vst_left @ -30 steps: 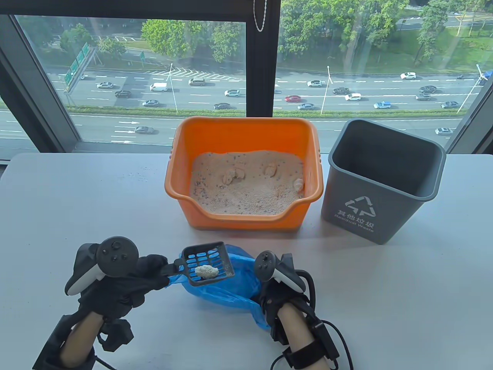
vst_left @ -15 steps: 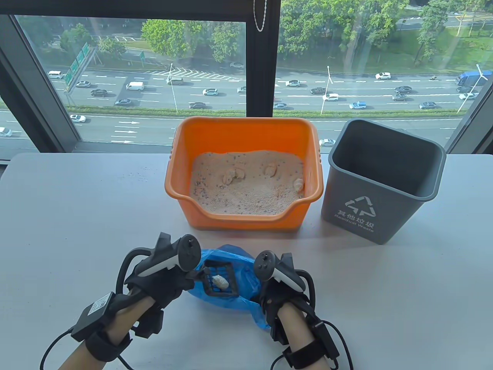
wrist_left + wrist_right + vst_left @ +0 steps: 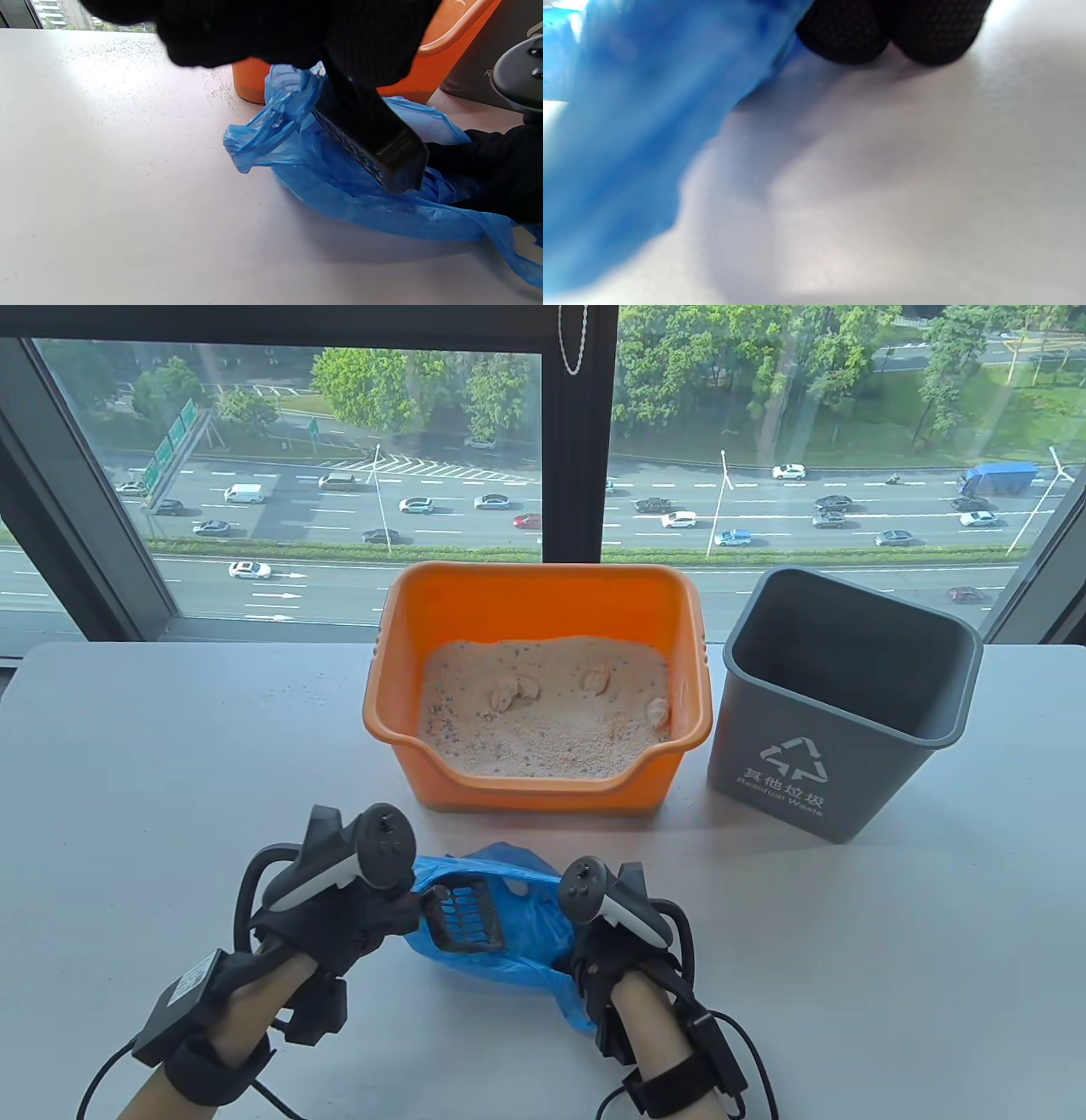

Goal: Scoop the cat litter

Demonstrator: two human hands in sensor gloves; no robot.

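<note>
Step in hand: dumping into blue bag point(image 3: 509, 937) at near centre of desk point(image 3: 170, 746).

Left hand point(image 3: 339, 912) grips black litter scoop point(image 3: 462, 912), tipped steeply over bag mouth; no clump visible on it.

Right hand point(image 3: 615, 959) holds bag; exact grip cannot be told.

Orange litter box point(image 3: 534, 602) far centre, clumps point(image 3: 513, 691) left in litter.

Next, likely: level scoop, return to box, slide under clump.

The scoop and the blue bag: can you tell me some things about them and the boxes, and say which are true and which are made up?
1. The left hand holds the black litter scoop tipped over the blue plastic bag. True.
2. A clump sits in the scoop. False: its slotted tray shows none.
3. The right hand holds the bag's edge. True.
4. The grey waste bin stands left of the orange litter box. False: it stands on its right.
5. Pale clumps lie on the litter in the box. True.
</note>
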